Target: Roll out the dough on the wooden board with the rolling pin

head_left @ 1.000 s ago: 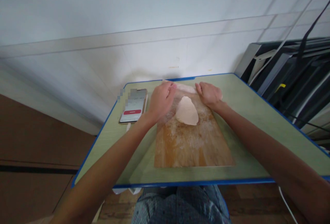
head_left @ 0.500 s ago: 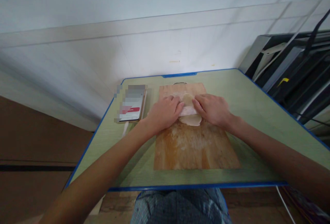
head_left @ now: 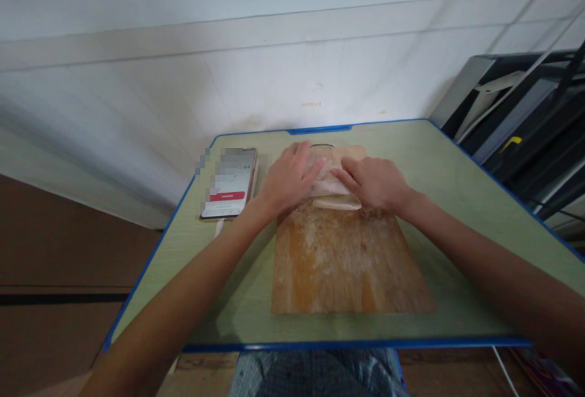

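On the wooden board (head_left: 338, 263) lies a thin, pale sheet of dough (head_left: 337, 203), its near edge slightly raised. Across it runs a whitish rolling pin (head_left: 329, 187), whose ends are hidden under my hands. My left hand (head_left: 290, 178) rests on the pin's left part, fingers stretched forward and thumb pointing inward. From the right, my right hand (head_left: 375, 182) presses on the other part with its fingers extended and apart. Both hands are open, bearing on the pin rather than wrapped round it. The far part of the dough is mostly covered.
A phone (head_left: 231, 186) with a lit screen lies left of the board, a white cable (head_left: 219, 227) at its near end. The green table (head_left: 457, 214) has a blue rim and stands against a white wall (head_left: 274, 92). Dark flat items (head_left: 516, 116) lean at the right.
Both hands and the rolling pin have moved forward, away from me. My fingers have gone from curled to stretched out. Less dough shows beyond the pin.
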Demonstrator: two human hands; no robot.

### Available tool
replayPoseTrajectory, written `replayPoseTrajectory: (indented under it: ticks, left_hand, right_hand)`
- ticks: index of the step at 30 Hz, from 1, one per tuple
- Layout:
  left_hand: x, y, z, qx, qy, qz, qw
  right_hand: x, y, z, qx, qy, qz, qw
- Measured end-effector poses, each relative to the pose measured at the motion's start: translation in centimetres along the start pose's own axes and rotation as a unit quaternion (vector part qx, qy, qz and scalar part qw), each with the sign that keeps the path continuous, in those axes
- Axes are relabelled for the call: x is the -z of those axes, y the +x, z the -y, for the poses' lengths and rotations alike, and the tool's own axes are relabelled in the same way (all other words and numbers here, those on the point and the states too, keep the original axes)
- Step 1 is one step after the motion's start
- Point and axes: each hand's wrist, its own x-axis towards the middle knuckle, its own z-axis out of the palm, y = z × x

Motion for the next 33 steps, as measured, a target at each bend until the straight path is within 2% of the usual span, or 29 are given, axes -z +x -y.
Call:
replayPoseTrajectory:
  ticks: [2, 3, 4, 6, 8, 10, 13, 15, 17, 20, 22, 23, 25, 28, 30, 33]
  left_hand:
    - [0.5, -1.0, -0.9, -0.078, -0.018, -0.07, 0.994]
    - [0.6, -1.6, -1.4, -0.13, -0.024, -0.083, 0.988]
    - [0.7, -2.2, -1.9, -0.18, -0.023, -0.075, 0.981]
    - [0.3, -3.1, -2.6, -0.256, -0.008, -0.012, 0.967]
    - [-0.4, -3.5, -2.7, -0.283, 0.012, 0.061, 0.957]
    - [-1.0, -3.6, -2.5, -0.268, 0.034, 0.103, 0.957]
    - [-0.6, -3.3, -2.4, -0.212, 0.055, 0.13, 0.967]
    - [0.5, -3.0, -2.8, -0.151, 0.024, 0.142, 0.978]
    - [1.9, -2.6, -3.3, -0.074, -0.06, 0.153, 0.984]
    - [2.8, -1.6, -3.2, 0.014, -0.23, 0.2, 0.953]
    - [2.1, -0.7, -2.3, 0.047, -0.296, 0.237, 0.924]
    - [1.4, -0.3, -1.7, 0.059, -0.304, 0.245, 0.919]
    - [-0.1, 0.6, -0.6, 0.071, -0.287, 0.235, 0.926]
    - [-1.5, 1.1, -0.1, 0.06, -0.195, 0.176, 0.963]
    - [-1.6, 0.9, -0.8, 0.038, -0.095, 0.107, 0.989]
    - [-1.3, -0.4, -2.7, -0.023, 0.032, 0.036, 0.999]
  right_hand:
    - [-0.3, -0.4, 0.1, -0.015, 0.002, -0.006, 1.0]
    - [-0.5, -0.5, 0.0, -0.027, 0.009, -0.008, 1.0]
    - [-0.6, -0.5, 0.0, -0.038, 0.019, -0.011, 0.999]
    - [-0.8, -0.5, -0.3, -0.053, 0.043, -0.016, 0.998]
    - [-0.8, -0.5, -0.7, -0.067, 0.058, -0.025, 0.996]
    - [-0.8, -0.6, -1.2, -0.085, 0.061, -0.035, 0.994]
    - [-0.6, -0.8, -2.1, -0.105, 0.06, -0.05, 0.991]
    - [-0.5, -1.0, -2.7, -0.113, 0.068, -0.066, 0.989]
    - [-0.3, -1.1, -3.3, -0.12, 0.073, -0.081, 0.987]
    - [-0.1, -1.0, -4.0, -0.134, 0.073, -0.089, 0.984]
    - [-0.2, -1.0, -4.3, -0.145, 0.075, -0.084, 0.983]
    - [-0.2, -1.0, -4.4, -0.149, 0.076, -0.08, 0.983]
    - [-0.4, -1.0, -4.6, -0.15, 0.079, -0.075, 0.983]
    - [-0.6, -1.0, -4.7, -0.146, 0.075, -0.073, 0.984]
    - [-0.7, -1.0, -4.9, -0.146, 0.071, -0.074, 0.984]
    - [-0.8, -0.9, -5.2, -0.157, 0.068, -0.081, 0.982]
